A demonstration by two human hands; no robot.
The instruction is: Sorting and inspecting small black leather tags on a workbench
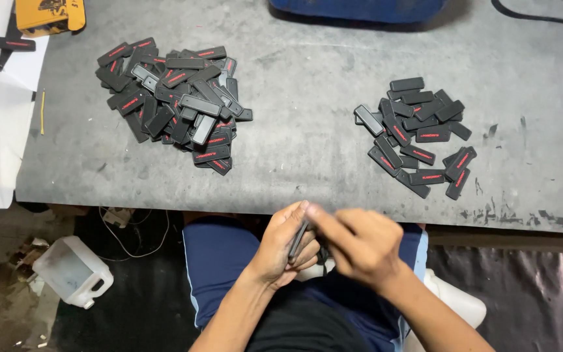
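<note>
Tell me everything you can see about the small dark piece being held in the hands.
The dark piece is a slim, flat, dark grey bar, plastic by its look, like those in the piles on the table. It is seen edge-on, tilted upright over the person's lap, just below the table edge. The left hand holds it between thumb and fingers; the right hand touches its upper end with a fingertip. Its faces and any marking are hidden.
</note>
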